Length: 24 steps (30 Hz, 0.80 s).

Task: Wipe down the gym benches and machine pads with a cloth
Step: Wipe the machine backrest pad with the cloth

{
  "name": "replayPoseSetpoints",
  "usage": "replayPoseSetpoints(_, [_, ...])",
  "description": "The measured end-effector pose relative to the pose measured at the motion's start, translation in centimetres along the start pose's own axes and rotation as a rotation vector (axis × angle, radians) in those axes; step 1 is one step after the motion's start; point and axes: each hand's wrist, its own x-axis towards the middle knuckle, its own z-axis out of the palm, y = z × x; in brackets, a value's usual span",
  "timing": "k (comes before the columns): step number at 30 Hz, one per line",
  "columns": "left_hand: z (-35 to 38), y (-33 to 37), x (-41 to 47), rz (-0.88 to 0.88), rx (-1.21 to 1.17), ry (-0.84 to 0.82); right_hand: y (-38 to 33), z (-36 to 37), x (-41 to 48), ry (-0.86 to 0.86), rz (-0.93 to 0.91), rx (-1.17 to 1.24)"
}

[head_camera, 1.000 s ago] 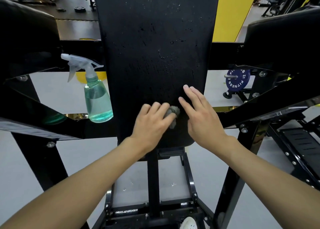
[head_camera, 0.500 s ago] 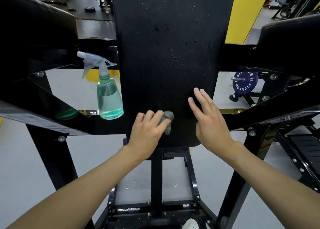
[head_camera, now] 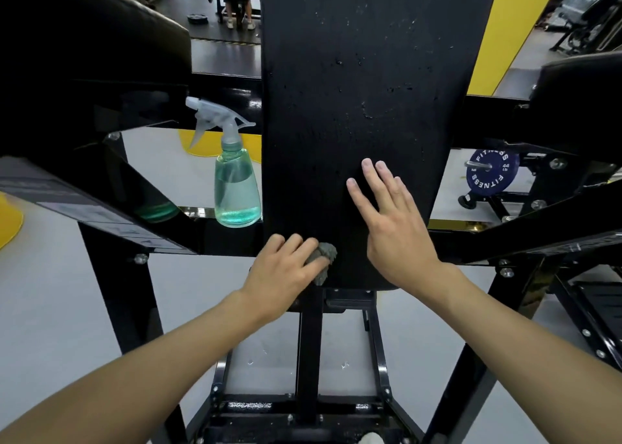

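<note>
A long black bench pad (head_camera: 363, 90) runs up the middle of the head view, its surface speckled with small flecks. My left hand (head_camera: 286, 272) presses a small grey cloth (head_camera: 324, 257) against the pad's near left corner, fingers curved over it, most of the cloth hidden under them. My right hand (head_camera: 392, 228) lies flat on the pad to the right of the cloth, fingers straight and spread. Black side pads (head_camera: 84, 73) flank the bench on the left and at the right (head_camera: 579, 97).
A clear spray bottle (head_camera: 235, 181) of green liquid stands on the black frame left of the pad. A blue weight plate (head_camera: 489, 172) sits on a peg at right. A person's legs (head_camera: 237, 2) stand far back. Black frame bars (head_camera: 309, 349) cross below.
My left hand with the cloth has slid left along the pad's near edge. My right hand has stayed flat on the pad. The camera has shifted left.
</note>
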Motion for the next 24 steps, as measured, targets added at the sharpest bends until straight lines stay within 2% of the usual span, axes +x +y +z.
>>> replayPoseSetpoints(1, [-0.6, -0.9, 0.4, -0.019, 0.006, 0.017, 0.1, 0.0, 0.0, 0.004, -0.002, -0.002])
replayPoseSetpoints(5, [-1.3, -3.0, 0.8, -0.318, -0.018, 0.136, -0.2, 0.2, 0.1, 0.007, 0.015, 0.007])
replayPoseSetpoints(7, [-0.3, -1.8, -1.0, -0.318, -0.046, 0.108, -0.4, 0.5, 0.0, 0.005, 0.032, 0.007])
replayPoseSetpoints(11, [-0.4, -2.1, -2.8, -0.131, -0.026, -0.006, -0.5, 0.6, 0.1, 0.006, 0.035, -0.009])
replayPoseSetpoints(13, [-1.2, -3.6, -2.3, -0.180, -0.011, 0.031, -0.5, 0.7, 0.1, 0.010, 0.035, -0.015])
replayPoseSetpoints(15, [-1.3, -3.9, -2.3, -0.327, -0.047, 0.092, -0.7, 1.0, 0.1, 0.019, 0.055, -0.029])
replayPoseSetpoints(19, [0.2, -1.0, -3.7, -0.485, -0.232, 0.056, -2.5, 1.1, -0.2, 0.042, 0.123, -0.014])
replayPoseSetpoints(21, [0.3, 0.4, -4.1, -0.584, -0.415, 0.029, -4.8, 1.8, -1.2, 0.051, 0.122, 0.091])
replayPoseSetpoints(24, [-0.6, 1.9, -4.4, -0.759, -0.789, -0.026, -9.2, 3.5, -3.2, -0.163, 0.051, 0.350])
